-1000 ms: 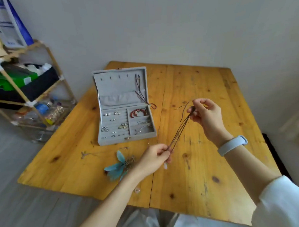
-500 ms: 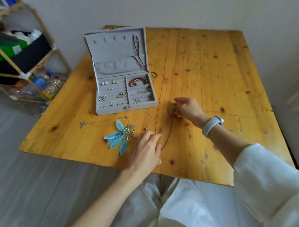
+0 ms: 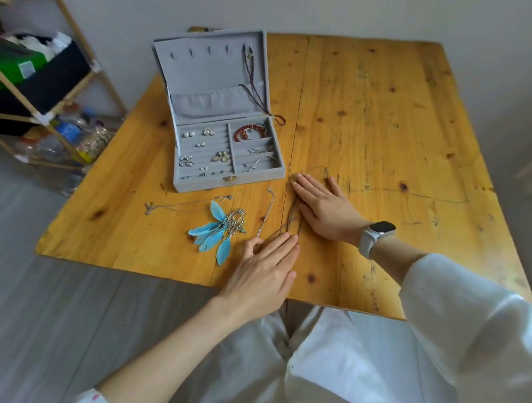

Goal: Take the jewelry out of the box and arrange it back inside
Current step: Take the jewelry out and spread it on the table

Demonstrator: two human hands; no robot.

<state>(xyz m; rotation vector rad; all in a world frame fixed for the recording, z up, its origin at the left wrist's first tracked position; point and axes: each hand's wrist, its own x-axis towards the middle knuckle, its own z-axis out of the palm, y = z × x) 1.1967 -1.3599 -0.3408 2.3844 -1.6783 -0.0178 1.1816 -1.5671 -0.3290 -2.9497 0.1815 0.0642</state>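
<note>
The wooden table (image 3: 384, 121) carries all items. The grey jewelry box (image 3: 219, 114) stands open beyond the left hand and just left of the right fingertips; its raised lid holds a dark cord necklace (image 3: 251, 85), and its tray holds a red bead bracelet (image 3: 249, 131), stud earrings (image 3: 199, 155) and thin silver pieces. To the left of both hands lie blue feather earrings (image 3: 217, 232), a thin silver chain (image 3: 179, 205) and a silver strand (image 3: 267, 213) that runs toward the left thumb. A wooden shelf rack (image 3: 44, 79) stands off the table, far left.

The right hand (image 3: 328, 210) lies flat, fingers straight and together, pressing the brown cord necklace (image 3: 292, 220) against the table; a round pendant (image 3: 294, 178) shows at its fingertips. A white smartwatch (image 3: 376, 236) sits on that wrist. The left hand (image 3: 264, 274) also lies flat with fingers extended, fingertips touching the cord's near end. Neither hand grips anything.
</note>
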